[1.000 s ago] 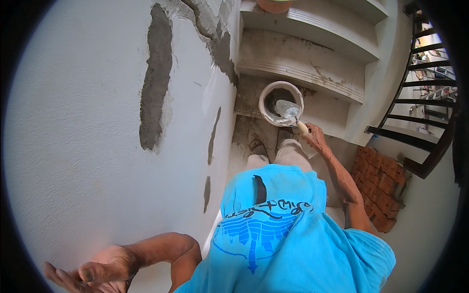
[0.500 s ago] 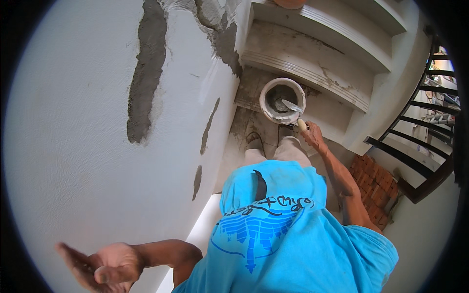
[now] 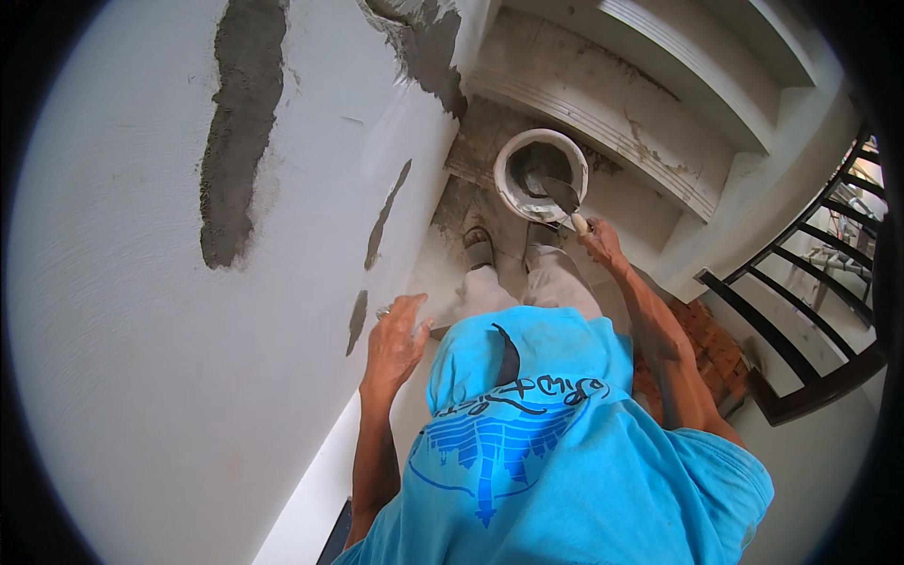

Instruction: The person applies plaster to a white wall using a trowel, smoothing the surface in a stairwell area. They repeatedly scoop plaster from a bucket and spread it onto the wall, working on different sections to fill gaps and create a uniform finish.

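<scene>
My right hand (image 3: 601, 243) is closed round the pale handle of a trowel (image 3: 562, 195). Its metal blade dips over the near right rim into a white bucket (image 3: 503, 188), which holds grey wet mortar (image 3: 541, 168). On the left, my left hand (image 3: 395, 339) hovers beside the white wall (image 3: 141, 358), fingers loosely bent and apart, with nothing seen in them. Close to it is a small grey mortar patch (image 3: 357, 323) on the wall; a longer thin patch (image 3: 387, 217) runs above that one.
A wide grey mortar strip (image 3: 241, 132) and a rough broken patch (image 3: 435, 56) mark the upper wall. Pale stair steps (image 3: 603, 132) rise beyond the bucket. At right stand a dark railing (image 3: 772, 320) and stacked red-brown bricks (image 3: 702, 348). My sandalled feet (image 3: 478, 247) are just before the bucket.
My left hand has swung up from the lower left to beside the wall patches. The trowel blade has turned, its face now darker, still at the bucket. The view has shifted slightly.
</scene>
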Demonstrator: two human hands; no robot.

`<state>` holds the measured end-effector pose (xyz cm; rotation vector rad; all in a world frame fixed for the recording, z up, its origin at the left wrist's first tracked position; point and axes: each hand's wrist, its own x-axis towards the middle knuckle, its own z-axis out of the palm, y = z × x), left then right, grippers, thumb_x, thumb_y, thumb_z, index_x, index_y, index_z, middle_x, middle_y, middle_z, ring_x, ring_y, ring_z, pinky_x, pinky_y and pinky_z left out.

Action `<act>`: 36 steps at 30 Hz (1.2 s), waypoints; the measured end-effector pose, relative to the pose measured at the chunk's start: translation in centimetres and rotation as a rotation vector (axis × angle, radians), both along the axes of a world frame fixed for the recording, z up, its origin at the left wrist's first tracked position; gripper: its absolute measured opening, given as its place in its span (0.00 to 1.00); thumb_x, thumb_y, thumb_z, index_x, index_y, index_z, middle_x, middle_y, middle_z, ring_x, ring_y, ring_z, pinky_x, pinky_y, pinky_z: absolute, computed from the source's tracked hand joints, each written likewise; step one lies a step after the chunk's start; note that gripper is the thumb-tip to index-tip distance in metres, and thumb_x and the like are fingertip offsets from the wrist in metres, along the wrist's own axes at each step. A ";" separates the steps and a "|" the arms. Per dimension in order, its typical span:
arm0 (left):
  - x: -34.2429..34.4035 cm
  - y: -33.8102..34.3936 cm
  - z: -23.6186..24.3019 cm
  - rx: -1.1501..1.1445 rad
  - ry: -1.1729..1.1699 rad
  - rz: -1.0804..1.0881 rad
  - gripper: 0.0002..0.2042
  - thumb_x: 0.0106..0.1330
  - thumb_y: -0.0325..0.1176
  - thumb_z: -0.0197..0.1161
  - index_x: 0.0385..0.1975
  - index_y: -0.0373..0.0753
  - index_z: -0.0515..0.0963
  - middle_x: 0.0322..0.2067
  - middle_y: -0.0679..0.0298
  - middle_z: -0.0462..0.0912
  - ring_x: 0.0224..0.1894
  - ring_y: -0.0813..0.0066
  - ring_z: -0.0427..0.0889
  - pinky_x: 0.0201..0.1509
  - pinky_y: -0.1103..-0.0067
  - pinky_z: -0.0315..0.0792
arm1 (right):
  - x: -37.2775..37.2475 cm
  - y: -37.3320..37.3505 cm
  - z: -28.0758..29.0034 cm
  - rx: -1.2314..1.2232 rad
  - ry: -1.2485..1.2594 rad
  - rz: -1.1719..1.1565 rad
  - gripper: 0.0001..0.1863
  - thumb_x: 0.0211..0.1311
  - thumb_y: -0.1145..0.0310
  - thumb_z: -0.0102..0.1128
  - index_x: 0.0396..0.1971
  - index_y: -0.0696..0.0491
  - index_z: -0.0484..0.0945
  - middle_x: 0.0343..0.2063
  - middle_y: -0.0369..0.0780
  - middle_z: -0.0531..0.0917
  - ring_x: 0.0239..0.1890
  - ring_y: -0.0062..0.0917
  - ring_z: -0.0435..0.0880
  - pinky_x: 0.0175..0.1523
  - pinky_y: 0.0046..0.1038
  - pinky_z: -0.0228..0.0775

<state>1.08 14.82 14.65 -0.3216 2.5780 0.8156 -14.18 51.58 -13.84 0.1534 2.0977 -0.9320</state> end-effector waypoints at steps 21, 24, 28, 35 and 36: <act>10.8 1.9 -7.6 0.027 -0.306 0.172 0.20 0.69 0.38 0.61 0.57 0.36 0.75 0.52 0.49 0.81 0.52 0.52 0.82 0.58 0.62 0.70 | -3.8 0.2 -6.6 0.223 0.333 0.299 0.22 0.44 0.66 0.68 0.43 0.56 0.78 0.34 0.52 0.84 0.40 0.50 0.84 0.45 0.47 0.75; 11.2 2.1 -7.7 0.035 -0.304 0.175 0.19 0.69 0.38 0.61 0.57 0.36 0.75 0.52 0.49 0.81 0.51 0.53 0.82 0.58 0.62 0.70 | -3.8 0.2 -6.7 0.166 0.178 0.237 0.18 0.52 0.62 0.66 0.41 0.56 0.79 0.37 0.54 0.84 0.42 0.53 0.84 0.47 0.50 0.74; 10.3 2.7 -6.0 0.036 -0.237 0.195 0.19 0.68 0.35 0.63 0.57 0.36 0.75 0.51 0.50 0.81 0.51 0.53 0.82 0.57 0.63 0.70 | -3.7 0.6 -6.9 0.087 -0.037 0.120 0.19 0.53 0.61 0.66 0.41 0.58 0.81 0.38 0.54 0.85 0.44 0.54 0.83 0.48 0.49 0.75; 2.0 2.3 7.0 -0.242 0.208 0.285 0.18 0.61 0.19 0.65 0.52 0.35 0.80 0.50 0.53 0.85 0.54 0.54 0.83 0.62 0.66 0.73 | -3.5 -1.5 -3.9 0.036 0.036 0.045 0.20 0.52 0.61 0.66 0.37 0.62 0.80 0.28 0.52 0.85 0.33 0.46 0.87 0.43 0.47 0.77; 1.2 1.5 9.7 -0.368 0.289 0.254 0.18 0.62 0.19 0.64 0.53 0.34 0.80 0.50 0.52 0.85 0.55 0.55 0.83 0.63 0.64 0.72 | -3.9 -2.4 -2.4 0.014 -0.076 -0.019 0.20 0.52 0.61 0.66 0.37 0.63 0.80 0.27 0.51 0.85 0.30 0.43 0.87 0.42 0.46 0.77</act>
